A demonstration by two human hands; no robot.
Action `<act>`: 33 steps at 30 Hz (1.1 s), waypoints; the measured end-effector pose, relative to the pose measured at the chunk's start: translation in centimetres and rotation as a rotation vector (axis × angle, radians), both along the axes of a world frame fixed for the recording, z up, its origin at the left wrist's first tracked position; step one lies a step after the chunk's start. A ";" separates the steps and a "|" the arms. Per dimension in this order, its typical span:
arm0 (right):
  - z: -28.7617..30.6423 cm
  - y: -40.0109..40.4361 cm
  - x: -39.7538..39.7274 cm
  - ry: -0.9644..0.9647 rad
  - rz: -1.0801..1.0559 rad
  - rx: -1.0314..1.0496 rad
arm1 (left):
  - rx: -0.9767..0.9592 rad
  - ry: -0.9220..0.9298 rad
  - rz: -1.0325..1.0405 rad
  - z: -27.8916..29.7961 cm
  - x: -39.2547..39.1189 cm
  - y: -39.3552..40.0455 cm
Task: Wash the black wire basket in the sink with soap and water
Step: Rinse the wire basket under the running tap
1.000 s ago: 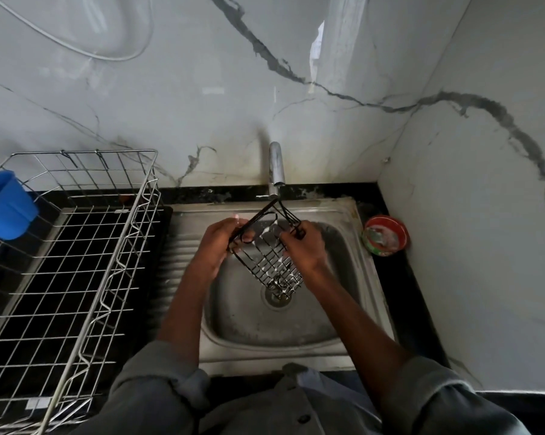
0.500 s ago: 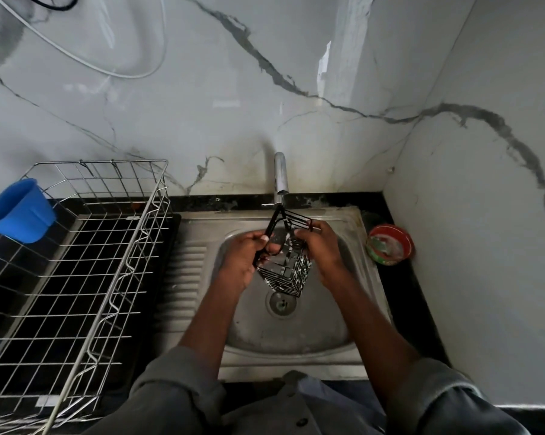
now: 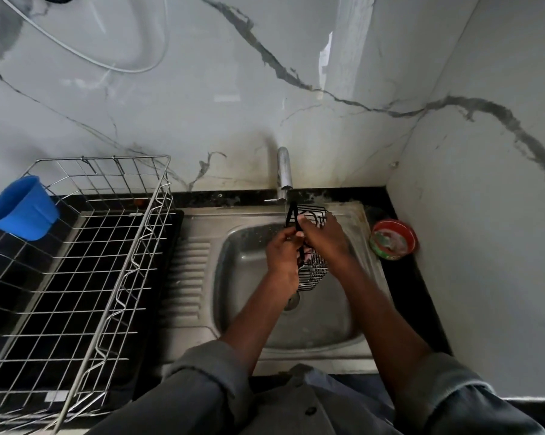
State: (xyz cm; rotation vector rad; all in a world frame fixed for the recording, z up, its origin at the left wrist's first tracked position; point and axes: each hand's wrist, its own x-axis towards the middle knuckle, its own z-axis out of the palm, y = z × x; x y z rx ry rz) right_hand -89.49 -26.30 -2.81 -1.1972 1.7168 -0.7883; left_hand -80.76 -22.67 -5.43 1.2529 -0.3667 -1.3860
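head view: both hands are gripping the black wire basket (image 3: 312, 271) over the sink (image 3: 249, 309) bowl under the tap (image 3: 284, 171), left hand (image 3: 282, 257) and right hand (image 3: 323, 238) curling round its wires. a blue cup (image 3: 20, 208) is sitting in the dish rack (image 3: 76, 262).

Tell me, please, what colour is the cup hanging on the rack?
Blue cup, best seen in the head view.

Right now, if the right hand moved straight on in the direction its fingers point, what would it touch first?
The right hand points up-left over the black wire basket it grips, so probably the left hand, then the steel tap; depth is unclear.
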 end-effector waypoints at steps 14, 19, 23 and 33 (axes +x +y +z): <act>0.9 -1.9 1.8 0.262 0.042 0.104 | -0.159 -0.009 -0.095 -1.4 1.8 1.3; 1.4 -1.1 2.0 0.260 -0.048 0.018 | -0.184 -0.087 -0.330 -2.4 4.8 1.3; 1.7 -0.8 0.6 0.210 -0.073 -0.036 | -0.008 -0.264 -0.281 -4.6 7.6 0.8; 4.7 -0.9 -4.4 0.174 0.025 -0.112 | 0.326 -0.171 -0.289 -10.6 7.8 -1.2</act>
